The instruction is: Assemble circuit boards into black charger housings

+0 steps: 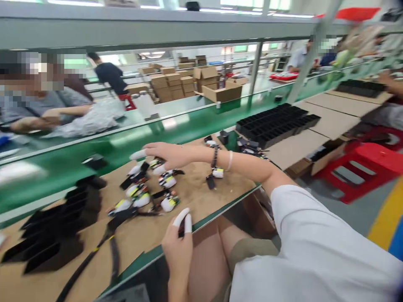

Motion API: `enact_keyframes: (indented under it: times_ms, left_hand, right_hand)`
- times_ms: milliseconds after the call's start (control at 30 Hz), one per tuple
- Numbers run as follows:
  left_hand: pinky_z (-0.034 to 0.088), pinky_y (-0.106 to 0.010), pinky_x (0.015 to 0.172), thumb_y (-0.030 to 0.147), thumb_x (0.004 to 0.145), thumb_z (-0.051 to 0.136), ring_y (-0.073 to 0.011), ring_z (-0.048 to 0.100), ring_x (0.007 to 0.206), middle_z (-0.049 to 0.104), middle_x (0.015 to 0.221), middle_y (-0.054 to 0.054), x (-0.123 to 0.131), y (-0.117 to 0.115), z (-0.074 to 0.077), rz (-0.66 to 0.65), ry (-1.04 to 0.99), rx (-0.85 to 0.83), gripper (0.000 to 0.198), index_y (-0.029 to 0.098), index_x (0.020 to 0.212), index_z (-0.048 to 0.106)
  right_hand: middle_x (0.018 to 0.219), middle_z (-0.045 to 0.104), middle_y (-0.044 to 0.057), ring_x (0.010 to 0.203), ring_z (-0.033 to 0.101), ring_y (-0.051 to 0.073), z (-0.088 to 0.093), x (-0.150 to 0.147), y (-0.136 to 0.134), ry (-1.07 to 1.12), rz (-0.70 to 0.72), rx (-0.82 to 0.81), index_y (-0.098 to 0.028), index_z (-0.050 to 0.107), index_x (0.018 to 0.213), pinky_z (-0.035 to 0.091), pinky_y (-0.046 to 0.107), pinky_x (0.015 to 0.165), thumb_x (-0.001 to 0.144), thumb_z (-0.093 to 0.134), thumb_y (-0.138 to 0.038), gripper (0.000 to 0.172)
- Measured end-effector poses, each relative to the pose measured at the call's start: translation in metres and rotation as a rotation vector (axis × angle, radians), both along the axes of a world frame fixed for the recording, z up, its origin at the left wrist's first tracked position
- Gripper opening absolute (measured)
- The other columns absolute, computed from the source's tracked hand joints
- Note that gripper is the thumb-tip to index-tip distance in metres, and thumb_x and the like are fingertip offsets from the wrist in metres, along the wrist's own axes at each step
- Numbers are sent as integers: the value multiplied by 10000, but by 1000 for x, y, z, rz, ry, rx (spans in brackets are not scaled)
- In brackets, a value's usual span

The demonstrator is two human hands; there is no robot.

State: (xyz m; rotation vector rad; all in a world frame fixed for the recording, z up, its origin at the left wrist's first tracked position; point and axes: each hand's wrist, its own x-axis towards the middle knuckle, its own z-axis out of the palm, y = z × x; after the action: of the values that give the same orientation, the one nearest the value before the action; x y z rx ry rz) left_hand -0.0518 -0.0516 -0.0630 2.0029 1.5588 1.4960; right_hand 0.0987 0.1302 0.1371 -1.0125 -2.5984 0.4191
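My left hand [179, 241] is low at the bench's front edge, its thumb and finger in white finger covers, pinching a small dark piece [181, 228]. My right hand [165, 156] stretches across the bench toward the green belt, fingers extended and slightly blurred; nothing shows in them. Beneath and beside it lie several small assemblies [138, 195] with white and yellow parts, black blocks and wires. Another such assembly [217, 172] sits under my right wrist. A black-handled hand tool with yellow bands [110, 235] lies on the brown cardboard sheet [201, 197].
Black open boxes [63, 226] are clustered at left, with a black tray of compartments [277, 123] at right. On the green belt [126, 147] lies a small black box [94, 161]. Across it, a person [40, 109] handles white plastic bags. A red stool [368, 167] stands at right.
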Motion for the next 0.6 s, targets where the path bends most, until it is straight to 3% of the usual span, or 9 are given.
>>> enact_keyframes:
  times_ms: [67,133,200,267,367,467,533,600]
  left_hand:
    - [582,-336,765,422,1008,602,-219,755,791,825,992,-115,1,3,-4,63,128,81,350,154,1092,811]
    - [556,-317,701,389,1022,597,-201,732,716,815,911,-102,5,4,-2,137,257,179,323,154,1056,817]
    - [525,-294,634,338,1016,623,-187,717,665,802,836,-78,11,5,4,207,370,277,260,164,1032,816]
    - [500,-283,589,295,1004,649,-182,711,636,792,784,-59,16,5,10,266,454,343,207,167,1028,812]
    - [483,-276,558,292,1009,643,-172,682,584,762,711,-40,20,4,15,309,491,349,211,161,1018,808]
    - [492,-271,580,346,1024,614,-166,672,589,747,696,-30,19,5,14,310,441,277,259,179,1015,813]
    - [499,-270,602,363,1019,618,-160,665,597,748,708,-22,17,6,12,292,390,239,256,202,1019,817]
    - [500,-268,620,345,1004,642,-151,658,605,763,746,-25,17,7,8,267,344,239,224,208,1018,819]
  right_hand:
    - [1645,526,-84,1558,451,175,4,98,-23,-17,-205,4,-371,526,1544,366,318,1314,897,669,-212,681]
    - [1699,460,53,1591,408,244,5,193,-45,-22,-520,6,-225,430,1620,320,409,1343,927,629,-253,722]
    - [1710,380,230,1608,336,422,-1,274,-63,-47,-862,-28,-125,326,1657,274,613,1326,856,744,-359,934]
    - [1640,413,338,1521,396,566,-15,329,-74,-85,-1099,-125,-106,254,1676,335,765,1207,737,857,-494,1182]
    - [1556,490,362,1408,515,580,-48,363,-75,-128,-1266,-262,-129,205,1693,449,712,1115,658,886,-579,1319]
    - [1550,491,353,1415,512,557,-74,362,-64,-157,-1379,-300,-140,198,1695,461,665,1114,691,837,-595,1275]
    - [1547,502,334,1402,532,535,-77,357,-59,-176,-1433,-295,-161,232,1690,493,642,1085,698,836,-567,1230]
    - [1500,557,318,1346,594,496,-68,352,-61,-203,-1460,-270,-171,289,1675,537,597,1044,712,851,-499,1162]
